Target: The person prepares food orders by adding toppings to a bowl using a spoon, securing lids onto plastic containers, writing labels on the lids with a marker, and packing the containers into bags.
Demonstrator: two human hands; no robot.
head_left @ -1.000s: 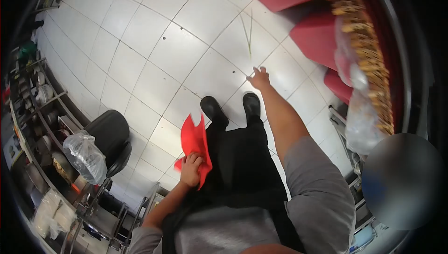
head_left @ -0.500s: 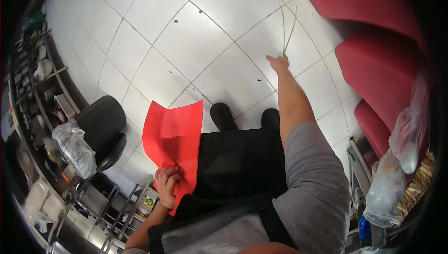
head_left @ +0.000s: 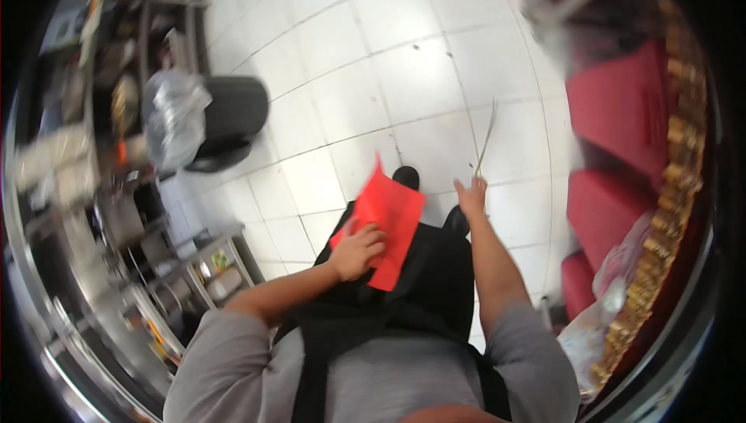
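My left hand (head_left: 359,250) is closed on a bent, flexible red sheet (head_left: 398,221), which hangs in front of my black apron (head_left: 435,267). One corner of the sheet sticks up and is blurred. Held out over the floor, my right hand (head_left: 472,196) pinches a long thin green blade or stalk (head_left: 487,139) that points away from me. The stalk's exact kind cannot be made out. My dark shoes (head_left: 406,177) show beyond the apron.
Small dark bits lie on the white tiled floor (head_left: 326,112). A black bin (head_left: 237,108) with a clear plastic liner stands left, beside crowded metal shelving (head_left: 144,57). To the right are red chairs (head_left: 622,104), a gold-trimmed edge (head_left: 676,190) and a plastic bag (head_left: 590,333).
My view has turned and shifted. My left hand has brought the red sheet across to the front of my apron. My right hand has drawn nearer to my body, still holding the stalk.
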